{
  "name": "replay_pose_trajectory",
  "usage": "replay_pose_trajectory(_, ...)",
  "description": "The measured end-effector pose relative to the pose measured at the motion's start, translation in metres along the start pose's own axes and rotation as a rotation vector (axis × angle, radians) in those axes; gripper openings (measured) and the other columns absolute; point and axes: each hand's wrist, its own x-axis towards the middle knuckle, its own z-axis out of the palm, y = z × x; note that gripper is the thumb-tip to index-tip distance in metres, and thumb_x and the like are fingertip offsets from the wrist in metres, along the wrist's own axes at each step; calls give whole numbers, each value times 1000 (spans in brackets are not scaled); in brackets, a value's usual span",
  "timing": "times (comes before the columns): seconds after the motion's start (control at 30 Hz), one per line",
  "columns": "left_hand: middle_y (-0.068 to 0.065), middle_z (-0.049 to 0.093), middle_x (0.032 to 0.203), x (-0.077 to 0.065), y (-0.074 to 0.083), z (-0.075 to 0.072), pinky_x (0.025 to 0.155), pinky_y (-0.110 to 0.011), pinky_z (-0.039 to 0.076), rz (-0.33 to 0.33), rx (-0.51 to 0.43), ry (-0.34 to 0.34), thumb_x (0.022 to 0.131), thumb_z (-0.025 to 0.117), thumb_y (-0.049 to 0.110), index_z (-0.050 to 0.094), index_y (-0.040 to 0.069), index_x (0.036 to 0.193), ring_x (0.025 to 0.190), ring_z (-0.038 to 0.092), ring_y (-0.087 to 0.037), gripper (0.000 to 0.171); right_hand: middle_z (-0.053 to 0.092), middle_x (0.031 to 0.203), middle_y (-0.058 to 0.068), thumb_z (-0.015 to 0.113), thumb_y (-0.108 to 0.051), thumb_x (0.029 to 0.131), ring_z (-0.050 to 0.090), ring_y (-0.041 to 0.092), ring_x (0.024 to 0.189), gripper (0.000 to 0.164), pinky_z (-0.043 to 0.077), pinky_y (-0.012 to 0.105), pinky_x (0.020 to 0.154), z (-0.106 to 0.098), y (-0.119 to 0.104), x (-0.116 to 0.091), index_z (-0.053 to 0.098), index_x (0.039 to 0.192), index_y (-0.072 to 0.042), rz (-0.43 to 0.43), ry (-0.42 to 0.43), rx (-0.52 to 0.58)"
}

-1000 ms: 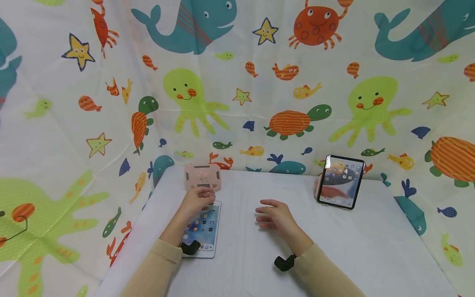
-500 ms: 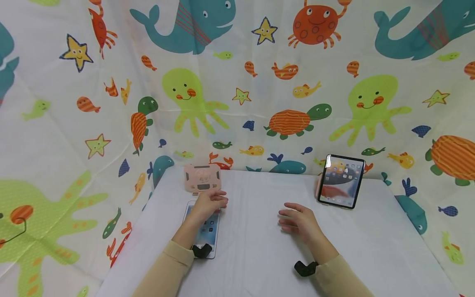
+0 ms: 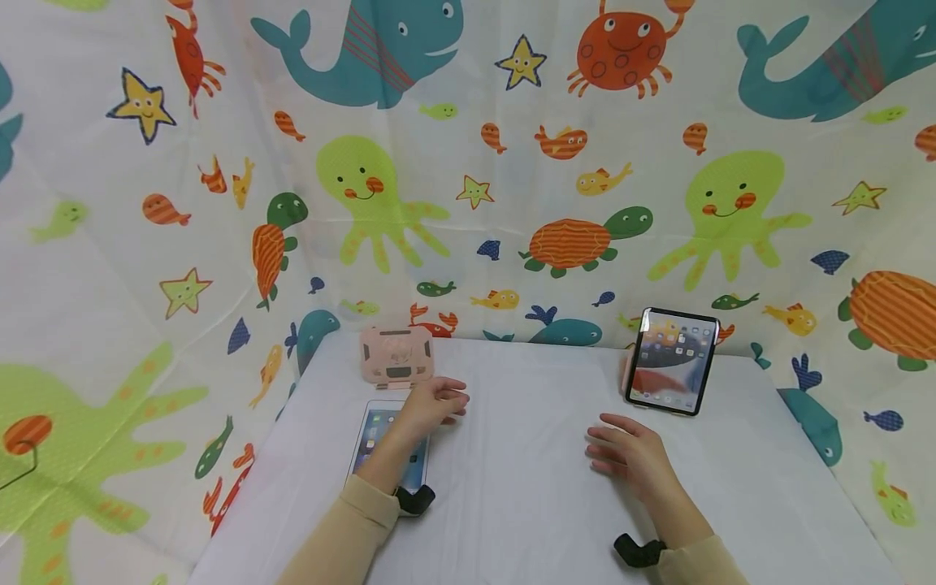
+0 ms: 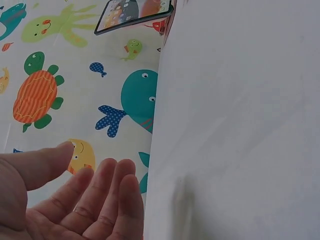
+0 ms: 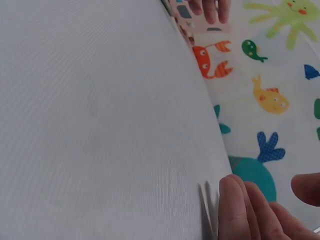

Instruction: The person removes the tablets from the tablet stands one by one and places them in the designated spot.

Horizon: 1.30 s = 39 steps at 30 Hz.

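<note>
My left hand (image 3: 433,406), fingers relaxed and holding nothing, hovers over the upper right part of a white tablet (image 3: 371,431) whose screen is lit. The forearm hides much of that tablet. In the left wrist view the thumb stands apart from the loosely bent fingers (image 4: 107,200). My right hand (image 3: 632,455) is over the white table, also holding nothing, in front of a black-framed tablet (image 3: 673,360) that leans upright at the back right. A pink tablet case (image 3: 397,357) stands at the back left, just beyond the left hand.
A white cloth covers the table (image 3: 522,487). Behind it and to its sides hangs a curtain (image 3: 431,179) printed with sea animals. A black band (image 3: 639,551) sits on the right wrist and another black band (image 3: 415,500) on the left.
Both hands have moved to the right, the left one across the white tablet and the right one toward the black-framed tablet. The tablets and the pink case have stayed in place.
</note>
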Motion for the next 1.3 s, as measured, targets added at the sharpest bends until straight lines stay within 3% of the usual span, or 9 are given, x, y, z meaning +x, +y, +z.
replay_pose_trajectory(0.5, -24, 75, 130, 9, 11, 20, 86, -34, 67, 15, -48, -79, 105, 71, 18, 65, 0, 140, 99, 78, -19, 40, 82, 113, -6, 62, -21, 110, 82, 18, 96, 66, 69, 38, 84, -44, -1, -17, 33, 167, -4, 10, 65, 20)
replay_pose_trajectory(0.87, -25, 72, 136, 16, 18, 38, 87, -32, 67, 15, -84, -126, 106, 70, 18, 64, 3, 143, 100, 78, -18, 40, 81, 104, -13, 58, -26, 112, 82, 15, 95, 67, 68, 36, 87, -77, -15, -25, 28, 169, -7, 42, 131, -13)
replay_pose_trajectory(1.3, -22, 71, 141, 26, 29, 49, 88, -32, 67, -2, -125, -138, 105, 70, 20, 66, 11, 143, 101, 78, -17, 39, 77, 93, -22, 53, -36, 113, 82, 13, 91, 70, 68, 33, 86, -102, -36, -27, 24, 171, -10, 29, 189, -46)
